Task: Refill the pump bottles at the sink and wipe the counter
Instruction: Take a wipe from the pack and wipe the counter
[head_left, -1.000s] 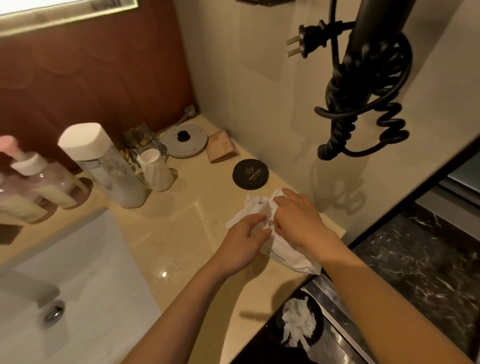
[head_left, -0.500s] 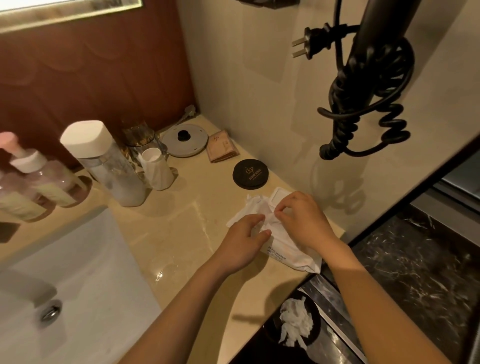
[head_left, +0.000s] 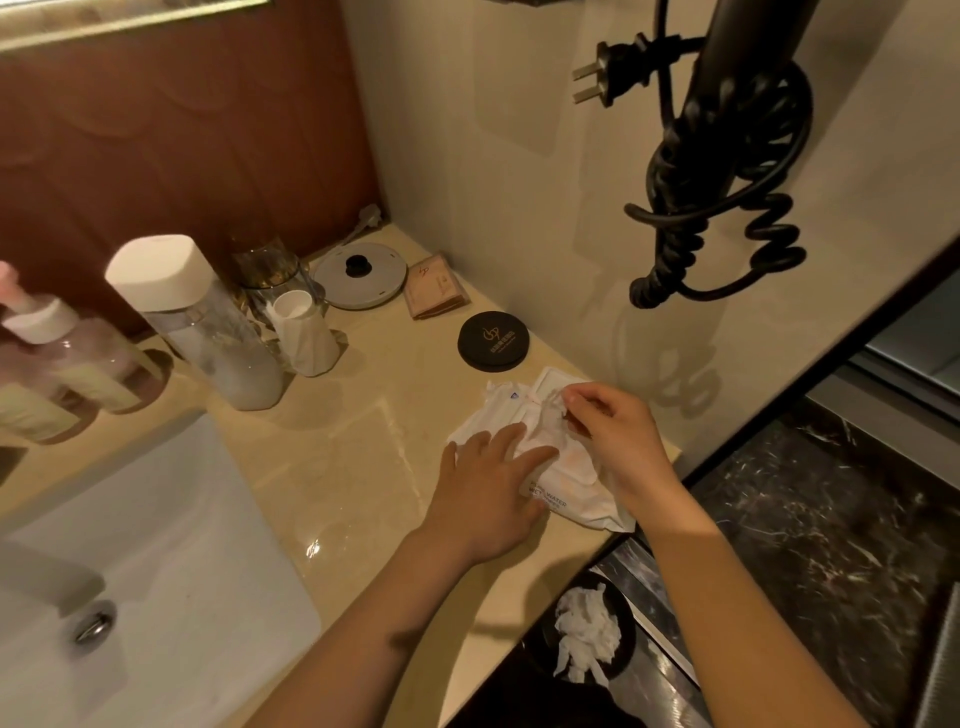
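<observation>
Beige polished stone made up the counter (head_left: 322, 467), which ran from a white sink (head_left: 156, 597) on the left to a cream wall on the right, with dark wood panelling behind. Two pump bottles (head_left: 67, 358) stood at the far left edge behind the sink, just beside a tall clear bottle (head_left: 208, 332) with a white cap. Near that bottle stood a paper-wrapped cup (head_left: 304, 332) and a glass (head_left: 265, 265). Farther back lay a round grey lid (head_left: 360, 275) with a black knob, a pink sachet (head_left: 435, 293) and a black round disc (head_left: 493, 340).

A pack of wet wipes (head_left: 561, 488) lay at the right end of the counter, close to its front edge, with its flap lifted. The left hand (head_left: 488, 493) lay flat on the pack, fingers straight, pressing it down. The right hand (head_left: 618, 431) was just beyond it, with fingers curled, pinching a wipe (head_left: 550, 410) at the pack's opening.

A black hair dryer (head_left: 727, 156) hung on the wall above with its coiled cord wrapped round it, and the plug (head_left: 602, 73) stuck out to the left. Below the counter edge, a dark bin (head_left: 623, 618) held crumpled white tissues (head_left: 587, 634). The floor on the right was dark marble.
</observation>
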